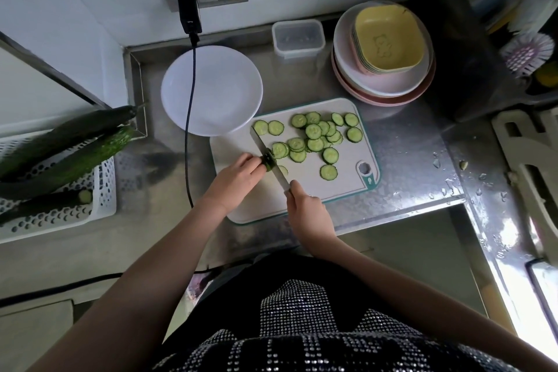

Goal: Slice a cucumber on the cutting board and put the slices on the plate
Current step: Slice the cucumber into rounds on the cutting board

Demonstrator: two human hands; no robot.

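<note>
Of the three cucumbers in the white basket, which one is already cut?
The nearest cucumber, lying lowest in the white basket: its right end shows a pale, flat cut face. The other two behind it keep their dark, tapered tips.

Kitchen: steel counter [407, 160], stacked bowls [383, 69]

Landmark: cutting board [302, 187]. Near-left corner of the board: bare surface. Far and right half: covered by scattered cucumber slices [314, 137]. Touching the board's far-left corner: white plate [211, 90], bare, crossed by a hanging black cable [188, 136] that drops past the board's left edge. Left of the board: open steel counter, then a perforated basket [102, 199] of whole cucumbers. Behind-right: stacked bowls [383, 51]; behind: clear lidded container [298, 37]. Right: wet bare counter.
</note>
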